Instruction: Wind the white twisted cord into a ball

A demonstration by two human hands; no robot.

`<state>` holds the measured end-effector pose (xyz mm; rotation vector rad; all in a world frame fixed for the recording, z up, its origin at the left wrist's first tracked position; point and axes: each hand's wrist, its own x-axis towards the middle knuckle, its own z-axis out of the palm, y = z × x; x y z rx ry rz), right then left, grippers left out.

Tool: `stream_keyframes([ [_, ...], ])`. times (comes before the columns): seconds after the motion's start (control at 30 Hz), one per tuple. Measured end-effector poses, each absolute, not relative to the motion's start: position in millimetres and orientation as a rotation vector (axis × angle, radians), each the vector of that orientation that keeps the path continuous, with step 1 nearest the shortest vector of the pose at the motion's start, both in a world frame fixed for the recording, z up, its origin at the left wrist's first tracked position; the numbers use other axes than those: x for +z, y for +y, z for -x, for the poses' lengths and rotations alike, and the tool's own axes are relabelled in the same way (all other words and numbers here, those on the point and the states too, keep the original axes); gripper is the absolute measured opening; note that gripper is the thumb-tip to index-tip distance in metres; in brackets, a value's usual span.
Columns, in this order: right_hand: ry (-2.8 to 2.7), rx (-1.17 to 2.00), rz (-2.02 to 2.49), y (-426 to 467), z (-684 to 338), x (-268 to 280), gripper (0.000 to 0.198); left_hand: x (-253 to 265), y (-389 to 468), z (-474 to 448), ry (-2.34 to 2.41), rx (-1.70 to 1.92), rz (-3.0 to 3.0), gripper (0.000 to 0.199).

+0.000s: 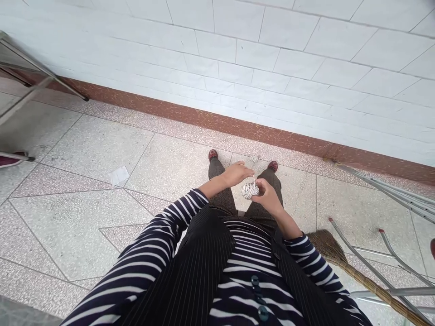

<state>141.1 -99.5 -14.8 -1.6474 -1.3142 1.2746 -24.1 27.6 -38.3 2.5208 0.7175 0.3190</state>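
Observation:
A small wound ball of white cord flecked with dark [249,190] hangs in front of my legs, above the floor. My right hand [269,195] grips it from the right side, thumb below and fingers above. From the ball a short strand of the cord [253,178] rises to the fingertips of my left hand [238,173]. Those fingertips are pinched together on the strand, just above and left of the ball.
A tiled white wall [238,50] with a brown skirting stands ahead. At right lie a straw broom [326,244], a metal frame [367,251] and folded metal legs [384,183]. Metal furniture [30,86] stands at left. A white paper [118,176] and a small whitish clump [254,158] are on the floor.

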Motion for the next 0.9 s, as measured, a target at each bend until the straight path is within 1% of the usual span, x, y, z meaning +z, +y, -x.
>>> stream_keyframes([
  [0.07,-1.067,1.471,1.481,-102.8,-143.2,-4.5,0.046,-50.1,23.1,24.8,0.819,0.317,-2.382,0.028],
  [0.13,-0.793,1.576,1.355,-103.6,-146.0,5.5,0.048,-58.5,14.3,26.4,0.892,0.307,-2.248,0.031],
  [0.27,-0.505,1.595,1.320,-102.1,-151.4,19.0,0.051,-70.4,-7.9,31.9,0.975,0.226,-2.098,0.031],
  [0.37,-0.417,1.607,1.294,-100.5,-160.0,22.2,0.059,-77.4,-25.1,37.7,0.999,0.155,-2.043,0.033],
  [0.4,-0.410,1.602,1.285,-99.4,-164.8,22.2,0.059,-78.5,-31.0,39.6,0.990,0.134,-2.040,0.033],
  [0.47,-0.420,1.561,1.284,-95.3,-177.3,20.5,0.052,-77.1,-42.6,42.4,0.940,0.097,-2.081,0.033],
  [0.53,-0.469,1.459,1.332,-88.8,-190.7,15.4,0.046,-69.9,-52.5,42.9,0.893,0.083,-2.199,0.032],
  [0.7,-0.801,1.122,1.760,-75.6,-195.2,-15.8,0.061,-37.4,-58.2,33.2,0.779,0.130,-2.550,0.027],
  [0.73,-0.845,1.111,1.803,-75.7,-189.1,-23.9,0.060,-32.1,-55.6,30.9,0.732,0.136,-2.603,0.027],
  [0.8,-0.904,1.158,1.826,-79.1,-173.6,-38.4,0.051,-25.3,-47.4,28.4,0.633,0.140,-2.694,0.023],
  [0.9,-0.961,1.362,1.801,-89.2,-154.4,-49.8,0.043,-23.6,-30.9,31.6,0.518,0.140,-2.784,0.017],
])
